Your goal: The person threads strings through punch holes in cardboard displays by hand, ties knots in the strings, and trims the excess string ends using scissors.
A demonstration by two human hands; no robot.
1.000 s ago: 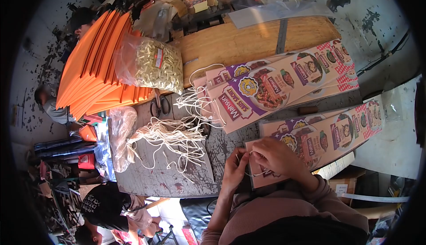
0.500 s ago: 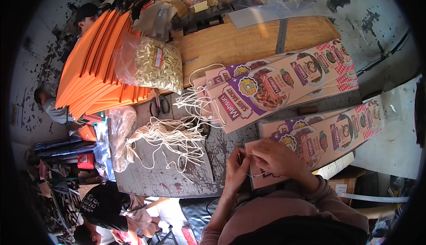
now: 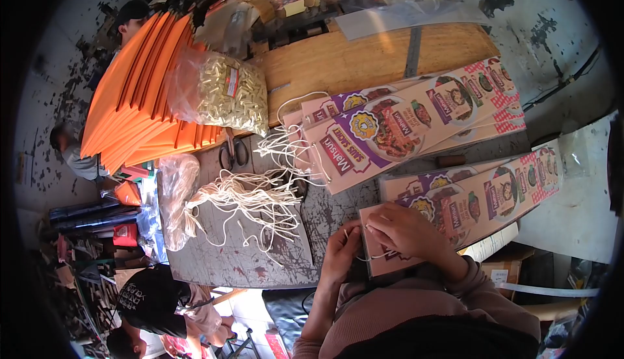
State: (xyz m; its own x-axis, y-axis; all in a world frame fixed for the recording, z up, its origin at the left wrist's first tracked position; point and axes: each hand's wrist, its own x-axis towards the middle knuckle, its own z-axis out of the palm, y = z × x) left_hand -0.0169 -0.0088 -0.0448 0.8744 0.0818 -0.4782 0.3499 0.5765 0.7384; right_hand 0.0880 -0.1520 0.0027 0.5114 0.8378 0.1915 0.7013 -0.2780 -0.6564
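My left hand point(image 3: 341, 252) is closed on a white string point(image 3: 364, 257) at the left edge of the nearer stack of printed cards point(image 3: 497, 193). Over the left end of that stack, my right hand point(image 3: 403, 230) is closed in a pinch at the edge; what its fingertips hold is too small to make out. A farther stack of printed cards point(image 3: 403, 125) has white strings looped through its left end. To the left, a bundle of loose white strings point(image 3: 250, 204) lies on the worn grey table point(image 3: 214, 268).
Black scissors point(image 3: 233, 153) lie near a clear bag of small gold pieces point(image 3: 233, 92). Orange folded sheets point(image 3: 140, 99) stand at the left. A wooden board point(image 3: 318, 60) lies behind the cards. A person in a black shirt point(image 3: 153, 300) is at the lower left; others are farther left.
My left hand has moved slightly left and down, away from my right hand. My right hand stays nearly in place. The person behind the orange sheets has shifted into fuller view.
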